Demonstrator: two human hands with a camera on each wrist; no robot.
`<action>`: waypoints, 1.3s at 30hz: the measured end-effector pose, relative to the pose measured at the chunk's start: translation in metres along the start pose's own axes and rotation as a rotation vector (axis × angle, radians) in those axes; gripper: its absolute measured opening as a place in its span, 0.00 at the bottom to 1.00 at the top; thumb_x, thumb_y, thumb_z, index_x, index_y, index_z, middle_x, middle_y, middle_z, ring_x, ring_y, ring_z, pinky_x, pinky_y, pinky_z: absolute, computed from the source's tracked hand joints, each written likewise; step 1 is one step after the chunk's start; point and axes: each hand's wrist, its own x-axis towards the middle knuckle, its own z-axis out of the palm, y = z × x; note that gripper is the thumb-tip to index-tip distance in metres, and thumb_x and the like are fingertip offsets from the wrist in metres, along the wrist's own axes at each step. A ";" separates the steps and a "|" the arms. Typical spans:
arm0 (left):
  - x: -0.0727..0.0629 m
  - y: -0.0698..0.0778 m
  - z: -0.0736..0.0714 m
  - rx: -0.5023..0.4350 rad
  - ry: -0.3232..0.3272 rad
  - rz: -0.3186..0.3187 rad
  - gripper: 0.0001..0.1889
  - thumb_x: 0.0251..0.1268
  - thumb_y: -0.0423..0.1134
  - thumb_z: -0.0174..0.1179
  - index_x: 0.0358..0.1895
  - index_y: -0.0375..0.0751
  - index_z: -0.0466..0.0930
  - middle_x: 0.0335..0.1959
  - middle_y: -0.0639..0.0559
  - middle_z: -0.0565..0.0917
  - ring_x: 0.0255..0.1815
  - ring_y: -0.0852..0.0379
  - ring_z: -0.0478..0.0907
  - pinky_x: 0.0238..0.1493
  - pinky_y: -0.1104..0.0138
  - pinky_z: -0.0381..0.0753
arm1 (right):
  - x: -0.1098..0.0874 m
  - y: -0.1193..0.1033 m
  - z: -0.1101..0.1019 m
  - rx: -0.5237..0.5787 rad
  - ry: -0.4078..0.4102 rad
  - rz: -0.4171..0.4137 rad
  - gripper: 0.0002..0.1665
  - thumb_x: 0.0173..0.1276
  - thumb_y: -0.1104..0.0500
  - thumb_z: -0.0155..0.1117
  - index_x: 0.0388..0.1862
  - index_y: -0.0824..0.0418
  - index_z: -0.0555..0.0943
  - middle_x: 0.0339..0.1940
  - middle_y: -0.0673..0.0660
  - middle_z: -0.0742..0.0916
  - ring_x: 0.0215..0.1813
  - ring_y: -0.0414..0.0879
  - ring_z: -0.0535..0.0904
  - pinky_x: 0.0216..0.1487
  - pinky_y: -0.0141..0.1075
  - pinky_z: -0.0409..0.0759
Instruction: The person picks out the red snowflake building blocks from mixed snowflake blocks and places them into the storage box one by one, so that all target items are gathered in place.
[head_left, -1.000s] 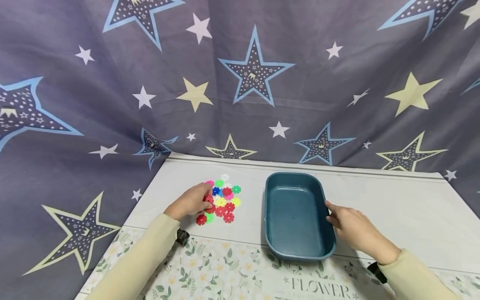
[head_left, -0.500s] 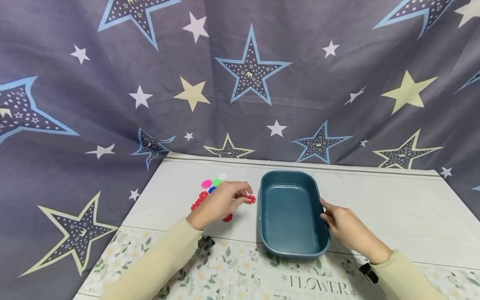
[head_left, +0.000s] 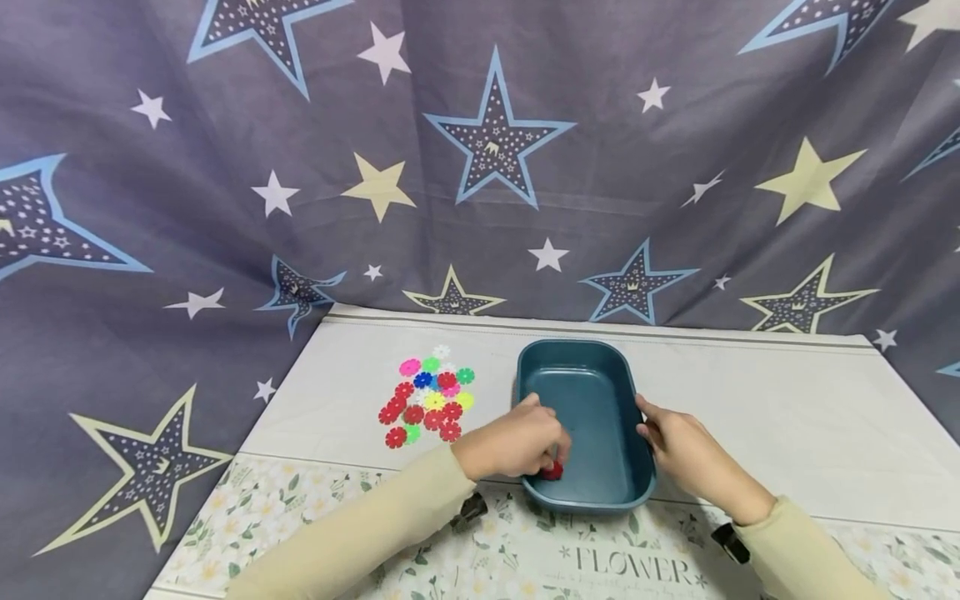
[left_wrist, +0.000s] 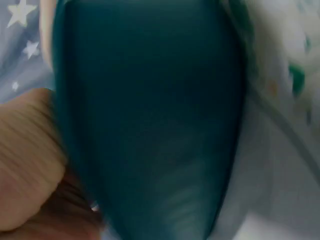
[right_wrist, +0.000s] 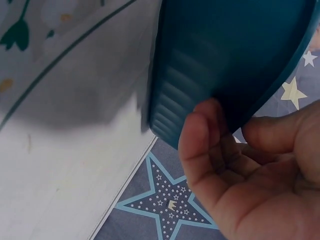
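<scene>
My left hand (head_left: 517, 437) reaches over the near left side of a teal plastic bin (head_left: 592, 425). Its fingertips pinch a red flower-shaped disc (head_left: 552, 472) low inside the bin. In the left wrist view, part of that hand (left_wrist: 30, 165) shows blurred beside the bin's wall, and the disc is hidden. At the bin's right side, my right hand (head_left: 693, 454) grips the rim; the right wrist view has the thumb (right_wrist: 270, 134) at the edge and curled fingers (right_wrist: 197, 145) against the outer wall.
Left of the bin, several flower-shaped discs (head_left: 434, 400) in red, pink, green, blue, yellow and white lie spread on the white table covering (head_left: 750, 417). A floral printed strip (head_left: 300, 508) runs along the front. A grey star-patterned curtain (head_left: 465, 242) hangs behind.
My left hand has moved right from the pile, carrying the red disc over the rim into the bin. The right hand keeps its grip on the bin's side.
</scene>
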 end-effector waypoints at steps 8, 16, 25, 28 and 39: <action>0.011 0.014 0.005 0.100 -0.089 -0.139 0.18 0.49 0.25 0.63 0.14 0.51 0.71 0.13 0.62 0.70 0.20 0.64 0.62 0.45 0.62 0.60 | 0.002 -0.002 0.000 -0.006 0.016 -0.009 0.25 0.66 0.69 0.60 0.60 0.79 0.69 0.32 0.58 0.83 0.29 0.40 0.76 0.28 0.37 0.71; 0.007 0.013 0.001 0.215 -0.020 -0.140 0.14 0.52 0.37 0.70 0.16 0.53 0.74 0.17 0.63 0.71 0.27 0.60 0.61 0.36 0.66 0.53 | 0.004 -0.005 0.005 -0.012 0.027 -0.012 0.25 0.66 0.69 0.60 0.60 0.78 0.70 0.37 0.63 0.84 0.32 0.45 0.79 0.29 0.38 0.73; -0.039 -0.020 -0.036 0.118 0.309 -0.226 0.13 0.52 0.42 0.71 0.41 0.49 0.82 0.38 0.57 0.79 0.39 0.59 0.66 0.40 0.65 0.61 | -0.001 -0.004 0.003 -0.029 0.020 0.013 0.25 0.66 0.68 0.60 0.60 0.78 0.71 0.30 0.58 0.83 0.24 0.39 0.71 0.26 0.36 0.68; -0.059 -0.044 -0.040 0.103 0.337 -0.313 0.14 0.51 0.40 0.72 0.42 0.48 0.83 0.39 0.54 0.81 0.39 0.56 0.68 0.39 0.62 0.62 | -0.001 -0.003 0.001 -0.040 0.020 0.016 0.24 0.66 0.67 0.60 0.59 0.77 0.71 0.31 0.59 0.84 0.24 0.39 0.70 0.26 0.37 0.68; -0.111 -0.108 -0.013 -0.011 0.095 -0.558 0.21 0.52 0.41 0.72 0.52 0.48 0.82 0.46 0.49 0.79 0.46 0.49 0.68 0.40 0.56 0.61 | 0.000 -0.001 0.002 0.015 0.040 -0.008 0.26 0.65 0.70 0.60 0.61 0.75 0.70 0.19 0.45 0.74 0.22 0.37 0.66 0.26 0.35 0.67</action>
